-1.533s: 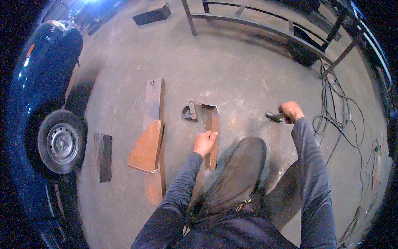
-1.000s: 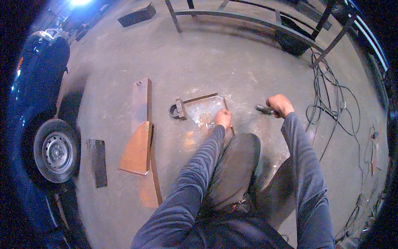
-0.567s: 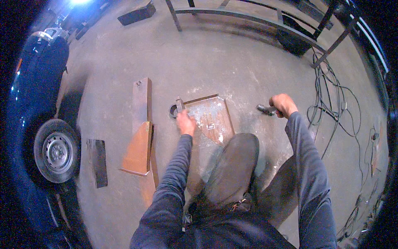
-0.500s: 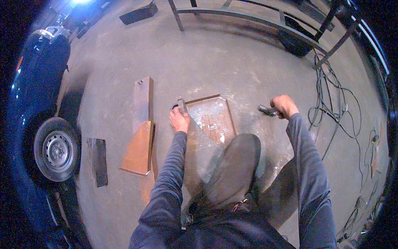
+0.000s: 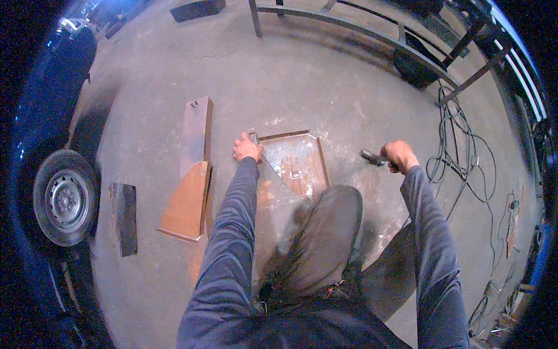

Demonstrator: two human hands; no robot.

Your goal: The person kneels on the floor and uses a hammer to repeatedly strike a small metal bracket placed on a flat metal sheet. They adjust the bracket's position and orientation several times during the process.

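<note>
1. The rust-mottled, pale-patched sheet-metal plate with raised edges [image 5: 299, 163] lay on the grey concrete floor [image 5: 261, 75], just ahead of the bent knee [image 5: 343, 203], probably so both hands could reach it.
2. At its ten o'clock, the left hand [image 5: 247, 149] covered a small grey metal block [image 5: 252, 135] by the plate's corner, perhaps to steady it; whether the fingers were clamped could not be told.
3. At three o'clock, well apart from the left, the right hand [image 5: 400, 156] gripped a dark metal hammer-like tool [image 5: 373, 157], seemingly held clear of the plate.
4. Toward eight, a brown, wedge-shaped folded metal piece [image 5: 185, 203] overlapped a long, flat, pinkish-brown metal bar [image 5: 196, 128].
5. Farther out: black looped cables [image 5: 444, 136] at three, a steel-rimmed wheel [image 5: 65, 199] near nine.
</note>
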